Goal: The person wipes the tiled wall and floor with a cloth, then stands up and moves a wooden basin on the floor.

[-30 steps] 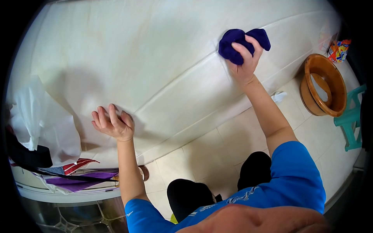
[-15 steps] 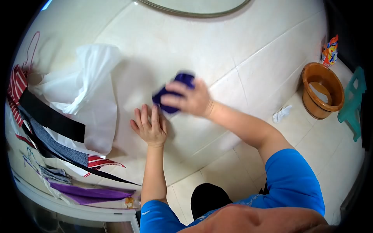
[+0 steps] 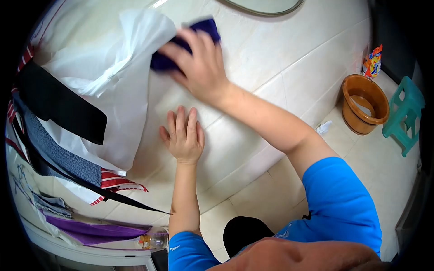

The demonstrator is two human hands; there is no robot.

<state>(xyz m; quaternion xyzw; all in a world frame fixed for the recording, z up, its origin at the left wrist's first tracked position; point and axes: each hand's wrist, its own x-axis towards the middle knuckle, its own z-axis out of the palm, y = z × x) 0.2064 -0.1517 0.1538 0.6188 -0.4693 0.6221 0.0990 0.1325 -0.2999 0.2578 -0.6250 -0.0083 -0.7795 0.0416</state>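
A dark purple cloth (image 3: 207, 29) is bunched under my right hand (image 3: 203, 67), whose fingers press it against the pale tiled wall (image 3: 257, 58). The hand and cloth are slightly blurred by motion. My left hand (image 3: 183, 137) lies flat on the same wall below, fingers spread, holding nothing. Just left of both hands hangs a white plastic sheet or bag (image 3: 124, 108), its upper edge close to the cloth. A black strap (image 3: 63, 106) crosses in front of that white plastic.
A grey-blue towel (image 3: 68, 149) and a purple cloth (image 3: 95, 230) hang at left. A round-edged mirror (image 3: 266, 5) is at the top. At right stand a wooden bucket (image 3: 349, 99), an orange packet (image 3: 373, 63) and a green stool (image 3: 404, 117). White fabric (image 3: 324, 127) lies on the floor.
My right hand has moved the dark purple cloth up and left along the wall, toward the white plastic. My left hand stays flat there. The whole view has shifted a little.
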